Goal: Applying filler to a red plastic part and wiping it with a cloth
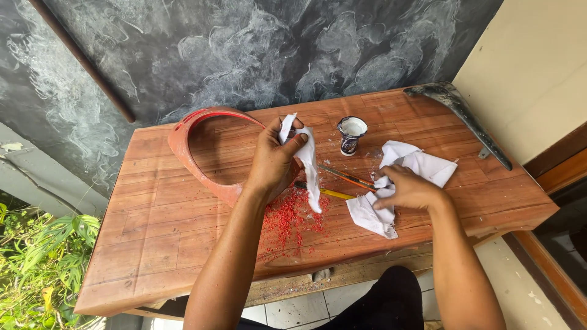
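My left hand (275,160) is closed on a strip of white cloth (307,160) that hangs down over the front of a red curved ring-shaped panel (183,150) lying on the wooden table (159,232). My right hand (408,189) presses on a larger crumpled white cloth (422,165) spread on the table to the right. Between the hands lie thin brushes (345,177) with orange and yellow handles. Red flakes (287,220) are scattered on the wood below the left hand.
A small patterned cup (351,134) with white contents stands behind the brushes. A long dark curved panel (465,116) lies along the table's right rear edge. A dark marbled wall is behind; plants (36,263) grow at the lower left.
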